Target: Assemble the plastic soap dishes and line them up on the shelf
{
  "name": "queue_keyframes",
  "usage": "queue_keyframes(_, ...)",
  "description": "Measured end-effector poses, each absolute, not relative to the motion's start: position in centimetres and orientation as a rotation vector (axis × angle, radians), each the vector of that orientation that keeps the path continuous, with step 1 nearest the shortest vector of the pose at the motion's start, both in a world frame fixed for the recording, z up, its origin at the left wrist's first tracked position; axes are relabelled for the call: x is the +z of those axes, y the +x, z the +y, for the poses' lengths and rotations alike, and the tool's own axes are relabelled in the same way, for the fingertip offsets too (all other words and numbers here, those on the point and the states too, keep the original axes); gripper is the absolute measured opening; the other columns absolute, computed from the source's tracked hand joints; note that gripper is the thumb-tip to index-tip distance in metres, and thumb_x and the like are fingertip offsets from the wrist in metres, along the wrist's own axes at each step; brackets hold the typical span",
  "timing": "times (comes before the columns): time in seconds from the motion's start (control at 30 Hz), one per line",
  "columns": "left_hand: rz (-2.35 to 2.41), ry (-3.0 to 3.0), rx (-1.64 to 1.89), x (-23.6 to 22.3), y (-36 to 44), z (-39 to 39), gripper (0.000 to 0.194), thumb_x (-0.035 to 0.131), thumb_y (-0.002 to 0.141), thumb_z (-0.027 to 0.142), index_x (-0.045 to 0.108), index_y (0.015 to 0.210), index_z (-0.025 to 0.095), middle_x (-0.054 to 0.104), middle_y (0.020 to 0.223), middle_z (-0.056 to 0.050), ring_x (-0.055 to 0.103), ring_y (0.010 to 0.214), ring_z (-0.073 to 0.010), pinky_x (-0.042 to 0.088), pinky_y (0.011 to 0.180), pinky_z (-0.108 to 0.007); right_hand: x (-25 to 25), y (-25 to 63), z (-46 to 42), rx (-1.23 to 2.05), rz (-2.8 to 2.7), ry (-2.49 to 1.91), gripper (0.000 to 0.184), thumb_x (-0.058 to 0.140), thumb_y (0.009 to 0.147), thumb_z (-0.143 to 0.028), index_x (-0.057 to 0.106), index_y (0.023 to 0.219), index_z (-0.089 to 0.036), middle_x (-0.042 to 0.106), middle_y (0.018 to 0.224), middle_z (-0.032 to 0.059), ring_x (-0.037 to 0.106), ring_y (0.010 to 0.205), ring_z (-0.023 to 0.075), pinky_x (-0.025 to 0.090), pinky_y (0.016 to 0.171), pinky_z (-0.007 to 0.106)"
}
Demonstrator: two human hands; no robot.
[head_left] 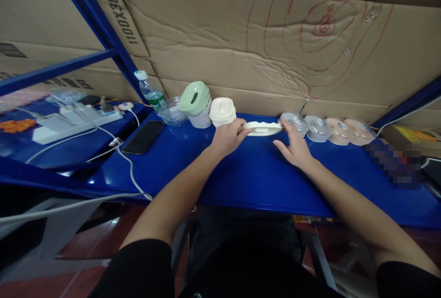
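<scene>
A cream plastic lid-like piece with a long slot is held up nearly edge-on above the blue table. My left hand is closed on its left end, thumb and fingers pinching it. At the other end, my right hand has its fingertips against the edge, while the thumb stands apart and grips nothing. Just behind my left hand is a stack of cream square containers. To the left of that stack, a green slotted lid sits tilted on pale containers.
Round clear-lidded containers line the back right. A water bottle, clear bowls and a black phone lie left. Cables run from a power strip. Cardboard walls the back; a yellow box stands right.
</scene>
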State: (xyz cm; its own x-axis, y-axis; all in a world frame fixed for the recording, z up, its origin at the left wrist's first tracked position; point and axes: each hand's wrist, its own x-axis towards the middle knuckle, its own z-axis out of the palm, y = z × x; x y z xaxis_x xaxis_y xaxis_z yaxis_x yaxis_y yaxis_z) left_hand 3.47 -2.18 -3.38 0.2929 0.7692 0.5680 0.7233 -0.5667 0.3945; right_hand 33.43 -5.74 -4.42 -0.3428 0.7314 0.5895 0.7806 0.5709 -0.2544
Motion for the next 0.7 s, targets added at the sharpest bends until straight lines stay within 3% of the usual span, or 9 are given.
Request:
queue_keyframes(0.07,1.471,2.452,0.975,-3.2,3.9,-2.4,0.033,0.057,0.109,0.049,0.069,0.120,0.021,0.077,0.084,-0.006,0.075,0.083,-0.0239,0.051,0.074,-0.033,-4.0,32.6,-5.6,-0.004,-2.152,-1.238,0.054,0.044,0.110,-0.053,0.060,0.151,-0.022,0.073,0.139,0.0159,0.070,0.125,0.0353,0.057,0.108,0.054)
queue_keyframes(0.13,1.521,2.402,0.838,-3.0,4.0,-2.3,0.035,0.052,0.110,0.050,0.071,0.117,0.021,0.079,0.090,-0.009,0.076,0.088,-0.0265,0.053,0.078,-0.036,-3.9,31.8,-5.0,0.071,-2.161,-1.289,0.047,0.042,0.111,-0.049,0.072,0.136,-0.021,0.078,0.125,0.0141,0.073,0.115,0.0331,0.059,0.102,0.051)
queue_keyframes(0.23,1.605,2.345,0.685,-3.0,3.6,-1.8,0.039,0.050,0.109,0.052,0.076,0.105,0.021,0.080,0.094,-0.011,0.076,0.095,-0.0295,0.055,0.083,-0.041,-4.9,30.8,-3.6,0.165,-2.152,-1.339,0.042,0.051,0.107,-0.046,0.076,0.130,-0.021,0.079,0.119,0.0127,0.075,0.109,0.0310,0.061,0.097,0.048)
queue_keyframes(0.4,1.674,2.345,0.338,-3.6,3.2,-1.0,0.031,0.067,0.098,0.050,0.076,0.086,0.022,0.080,0.096,-0.012,0.075,0.097,-0.0322,0.056,0.084,-0.043,-7.2,30.3,-2.5,0.214,-2.180,-1.479,0.034,0.060,0.102,-0.048,0.081,0.118,-0.026,0.078,0.119,0.0102,0.075,0.104,0.0295,0.062,0.092,0.046)
queue_keyframes(0.53,1.794,2.295,0.709,-2.2,2.2,-0.9,0.029,0.068,0.099,0.050,0.078,0.105,0.024,0.079,0.102,-0.011,0.074,0.103,-0.0316,0.056,0.090,-0.043,-7.6,31.2,-3.0,0.329,-2.173,-1.374,0.040,0.063,0.102,-0.054,0.079,0.123,-0.024,0.079,0.116,0.0102,0.075,0.100,0.0283,0.061,0.090,0.045)
queue_keyframes(0.6,1.905,2.243,1.034,-1.1,0.8,-0.9,0.033,0.063,0.101,0.047,0.076,0.119,0.023,0.076,0.116,-0.012,0.070,0.116,-0.0327,0.053,0.100,-0.045,-7.6,31.6,-3.2,0.382,-2.173,-1.319,0.044,0.063,0.101,-0.057,0.077,0.125,-0.023,0.079,0.118,0.0105,0.075,0.098,0.0271,0.061,0.088,0.044)
queue_keyframes(0.7,2.170,2.058,1.388,0.3,-1.9,-0.4,0.044,0.067,0.097,0.052,0.070,0.131,0.023,0.064,0.142,-0.016,0.054,0.141,-0.0410,0.040,0.118,-0.058,-7.4,31.9,-3.3,0.402,-2.190,-1.304,0.047,0.063,0.102,-0.061,0.077,0.126,-0.023,0.078,0.120,0.0109,0.075,0.097,0.0267,0.061,0.087,0.043)
